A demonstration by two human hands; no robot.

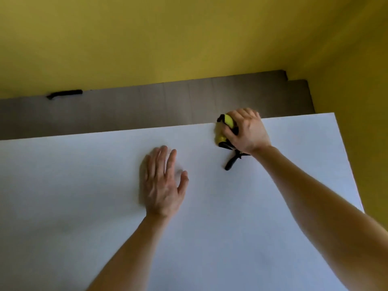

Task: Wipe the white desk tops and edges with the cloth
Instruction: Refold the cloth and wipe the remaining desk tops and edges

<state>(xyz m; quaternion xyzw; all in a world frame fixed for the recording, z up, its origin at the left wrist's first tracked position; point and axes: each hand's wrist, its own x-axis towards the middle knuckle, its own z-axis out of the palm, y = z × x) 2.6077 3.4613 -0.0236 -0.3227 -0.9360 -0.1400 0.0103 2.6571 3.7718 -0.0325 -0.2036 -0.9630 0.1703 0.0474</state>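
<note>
Reaching across the desk [210, 238] risks a slip over its far edge, I judge, since the flat white top looks smooth and slick. The left hand [162, 183] lies flat mid-top, fingers straight. The right hand [246, 131] curls round the cloth [222, 131] at the far edge near the right corner. It is a soft yellow wad, black-trimmed, whose trailing loop [232, 161] might snag.

White desk [73, 196], yellow-and-black cloth [225, 131] bunched at its far edge, left hand [162, 185] flat on top

The left hand [162, 181] lies flat; the right hand [245, 131] reaches forward, curled.
</note>
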